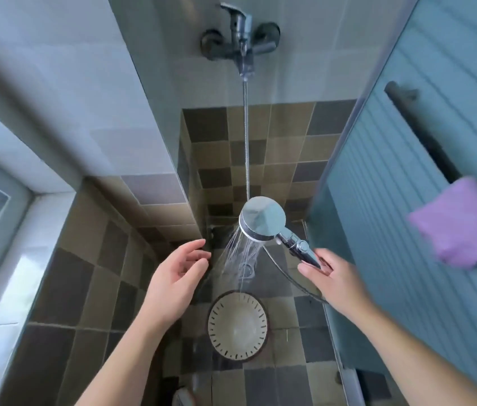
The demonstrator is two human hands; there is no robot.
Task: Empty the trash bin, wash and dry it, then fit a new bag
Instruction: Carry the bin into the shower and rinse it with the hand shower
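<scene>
Purple cloth (462, 222) cut by right edge, blurred.

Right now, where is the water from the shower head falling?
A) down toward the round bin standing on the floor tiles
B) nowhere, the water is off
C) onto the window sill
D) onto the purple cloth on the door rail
A: streams leave the shower head, held by its handle in the right hand, and fall toward the open round bin below, while the left hand hovers open beside the spray.

The cream trash bin (237, 328) stands on a floor (84, 288) chequered in brown, tan and grey tiles; the shower head (262, 217) is chrome; a purple cloth (462, 222) hangs on teal ribbed glass (436, 127).
</scene>
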